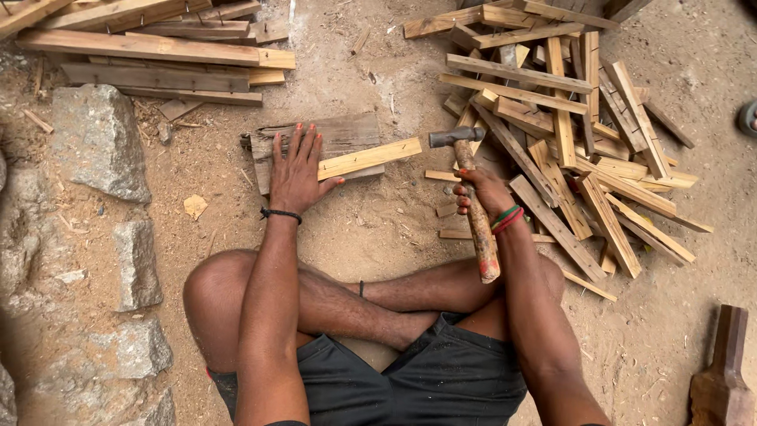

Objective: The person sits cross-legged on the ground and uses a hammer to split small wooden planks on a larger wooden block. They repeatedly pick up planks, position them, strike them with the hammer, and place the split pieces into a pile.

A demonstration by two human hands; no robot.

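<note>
Hammer sits gripped in the right hand, head raised just right of the pale wood strip. Left hand, fingers spread, presses that strip flat on the dark block. Striking looks imminent, calling for careful aim. Beyond the strip, a slat pile crowds the right; stones lie left.

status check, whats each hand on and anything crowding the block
Left hand flat on wooden slat atop wood block. Right hand grips hammer, head raised beside slat. Offcut pile close right.
</note>
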